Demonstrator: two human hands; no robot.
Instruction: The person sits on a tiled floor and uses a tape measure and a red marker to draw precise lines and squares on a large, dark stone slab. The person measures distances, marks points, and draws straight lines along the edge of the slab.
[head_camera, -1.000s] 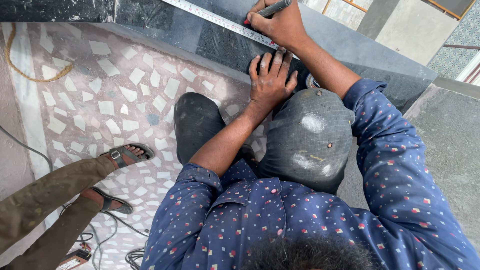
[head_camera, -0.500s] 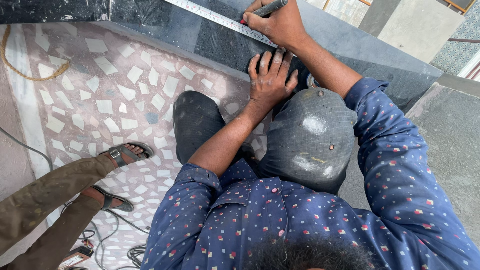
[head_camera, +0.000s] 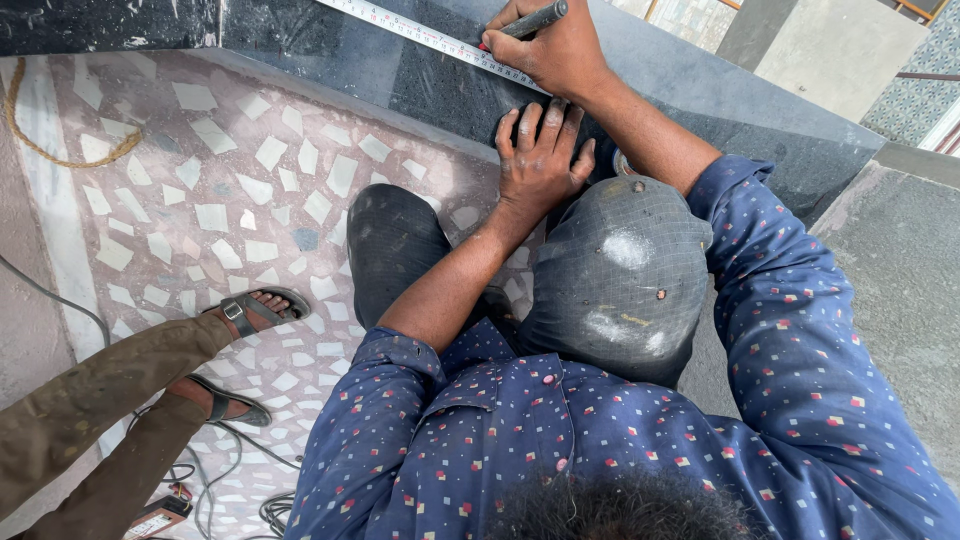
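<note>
Landmark: the dark polished granite slab (head_camera: 330, 50) that ran across the top of the view. A long steel measuring rule (head_camera: 430, 38) lay flat on the slab, slanting down toward the right. The right hand (head_camera: 560, 50) rested on the slab at the rule's lower end, its grip closed tight round a dark marker pen (head_camera: 535, 18), with the pen's tip set against the rule's edge. The left hand (head_camera: 540, 165) lay just below the rule, palm down on the slab's front edge, fingers (head_camera: 530, 125) spread and flat, holding nothing; it pressed on the stone only, not on the rule.

Both arms wore rolled sleeves of a blue patterned shirt (head_camera: 560, 430). The person's bent knee in dusty grey trousers (head_camera: 620, 270) sat right below the left hand, close against the slab's front edge.

Below and left of the slab spread a pink terrazzo floor with white stone chips (head_camera: 200, 200). A yellow rope (head_camera: 60, 150) lay curled on that floor near the slab's left end. Well below the slab, at the frame's lower left, another person's legs in brown trousers (head_camera: 90, 390) stood in dark sandals (head_camera: 255, 305), with black cables (head_camera: 250, 470) beside them.
</note>
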